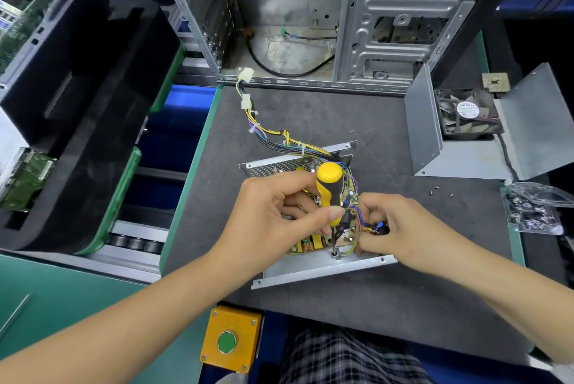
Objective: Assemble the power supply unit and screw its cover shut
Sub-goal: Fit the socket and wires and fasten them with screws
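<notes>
The open power supply base (323, 270) lies on the dark mat, its circuit board and coloured wires exposed. My left hand (273, 216) grips a yellow and black screwdriver (327, 188) held upright, its tip down on a screw near the base's front wall. My right hand (400, 228) pinches the wires (372, 227) at the board's right edge. A cable bundle (270, 135) runs from the unit toward the computer case. The grey cover (466, 147) with the fan (469, 113) stands at the right.
An open computer case (310, 11) stands behind the mat. Loose screws (435, 192) and a clear bag of screws (531, 209) lie at the right. A yellow box with a green button (230, 340) sits at the near edge. Black trays are on the left conveyor.
</notes>
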`<action>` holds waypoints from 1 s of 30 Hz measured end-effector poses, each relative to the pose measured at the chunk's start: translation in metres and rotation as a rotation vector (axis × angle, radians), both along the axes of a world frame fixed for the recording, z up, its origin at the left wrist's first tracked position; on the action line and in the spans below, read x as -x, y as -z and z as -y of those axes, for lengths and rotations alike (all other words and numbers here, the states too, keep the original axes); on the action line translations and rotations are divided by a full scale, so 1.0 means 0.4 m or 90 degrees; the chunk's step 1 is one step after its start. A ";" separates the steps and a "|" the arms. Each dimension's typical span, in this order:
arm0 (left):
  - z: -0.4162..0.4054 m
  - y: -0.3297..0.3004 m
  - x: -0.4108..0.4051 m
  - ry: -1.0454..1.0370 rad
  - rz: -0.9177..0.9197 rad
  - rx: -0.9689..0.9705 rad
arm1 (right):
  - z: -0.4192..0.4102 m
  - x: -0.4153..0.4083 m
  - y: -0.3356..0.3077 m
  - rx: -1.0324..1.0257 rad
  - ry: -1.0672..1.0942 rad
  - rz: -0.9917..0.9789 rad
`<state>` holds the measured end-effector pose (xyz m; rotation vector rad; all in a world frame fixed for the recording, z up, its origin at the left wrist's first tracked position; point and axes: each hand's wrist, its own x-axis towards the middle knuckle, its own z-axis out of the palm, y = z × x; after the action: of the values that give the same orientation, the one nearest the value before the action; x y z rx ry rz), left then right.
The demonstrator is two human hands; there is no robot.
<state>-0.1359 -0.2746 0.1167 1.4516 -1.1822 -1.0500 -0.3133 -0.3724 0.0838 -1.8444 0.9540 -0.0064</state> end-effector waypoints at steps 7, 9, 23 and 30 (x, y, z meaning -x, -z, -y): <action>0.001 0.002 0.002 0.001 0.006 0.023 | -0.001 0.005 0.013 0.043 0.000 -0.001; -0.001 0.001 0.001 0.003 0.006 0.025 | -0.003 0.007 0.015 0.046 -0.002 -0.002; -0.002 -0.001 0.007 0.001 -0.018 0.028 | 0.001 0.006 0.016 0.060 -0.004 -0.013; -0.002 0.002 0.006 0.001 -0.015 0.029 | 0.002 0.005 0.019 0.066 -0.009 -0.024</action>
<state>-0.1383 -0.2738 0.1161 1.3994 -1.1830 -1.0328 -0.3155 -0.3733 0.0764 -1.9530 0.9837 -0.0127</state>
